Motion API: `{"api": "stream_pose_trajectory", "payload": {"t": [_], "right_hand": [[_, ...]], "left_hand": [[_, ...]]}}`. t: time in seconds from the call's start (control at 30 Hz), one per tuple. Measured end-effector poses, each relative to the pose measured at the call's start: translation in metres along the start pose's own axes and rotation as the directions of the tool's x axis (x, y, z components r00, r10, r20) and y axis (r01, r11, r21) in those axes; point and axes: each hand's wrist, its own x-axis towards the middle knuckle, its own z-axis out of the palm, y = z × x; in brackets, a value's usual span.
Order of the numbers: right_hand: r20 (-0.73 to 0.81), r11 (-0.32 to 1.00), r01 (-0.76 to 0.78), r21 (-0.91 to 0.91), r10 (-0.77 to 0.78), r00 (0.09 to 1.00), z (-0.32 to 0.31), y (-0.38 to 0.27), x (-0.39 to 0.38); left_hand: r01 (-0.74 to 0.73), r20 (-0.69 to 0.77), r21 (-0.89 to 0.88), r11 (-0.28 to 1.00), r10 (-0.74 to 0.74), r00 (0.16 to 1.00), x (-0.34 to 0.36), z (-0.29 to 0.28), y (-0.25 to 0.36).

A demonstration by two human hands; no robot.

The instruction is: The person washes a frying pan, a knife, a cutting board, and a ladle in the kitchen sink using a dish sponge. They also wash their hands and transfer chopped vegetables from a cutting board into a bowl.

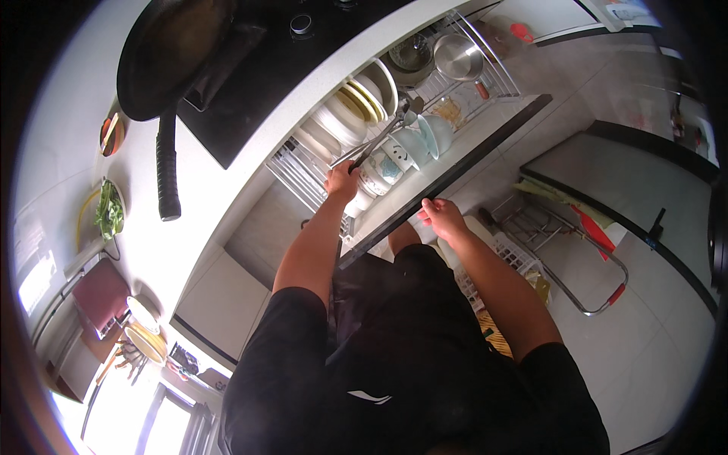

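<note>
In the pulled-out dish drawer [379, 220], my left hand [343, 182] is closed around the dark handle of a long metal utensil [371, 145]. Its far end lies among the dishes, and I cannot make out its shape. White plates and bowls [339, 125] stand in the rack on one side of it. Patterned cups [384, 168] and pale blue bowls [409, 145] sit on the other side. At the drawer's dark front edge [485, 146], my right hand [444, 220] has its fingers curled and fingertips against the edge.
A black frying pan [171, 57] rests on the black cooktop [265, 68], its handle over the white counter [152, 250]. A steel pot [457, 57] is at the drawer's far end. To the right stand a folding metal trolley [580, 299] and a glass-topped table [622, 174].
</note>
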Motion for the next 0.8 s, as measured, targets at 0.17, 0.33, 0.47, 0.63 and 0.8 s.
{"api": "stream_pose_trajectory", "payload": {"t": [0.17,0.33,0.47,0.63,0.8], "right_hand": [[-0.001,0.999,-0.008,-0.036,0.008,1.0,0.0,-0.004,-0.002],[-0.018,0.996,-0.001,-0.086,-0.001,1.0,0.004,-0.017,-0.008],[-0.02,0.997,0.011,-0.072,-0.013,1.0,0.003,-0.009,-0.001],[-0.028,0.992,-0.014,-0.127,0.01,1.0,0.003,-0.027,-0.011],[-0.052,0.989,-0.004,-0.15,-0.003,0.999,0.004,-0.02,-0.005]], "left_hand": [[-0.235,-0.05,0.105,0.966,0.241,0.969,-0.024,-0.017,0.022],[-0.201,0.057,-0.011,0.98,0.201,0.978,-0.036,-0.031,0.05],[-0.122,0.123,-0.012,0.993,0.122,0.985,-0.043,-0.043,0.077],[0.173,0.366,-0.503,0.847,0.027,0.93,-0.051,-0.048,0.099],[0.457,0.561,-0.695,0.555,0.021,0.828,-0.086,-0.08,0.129]]}}
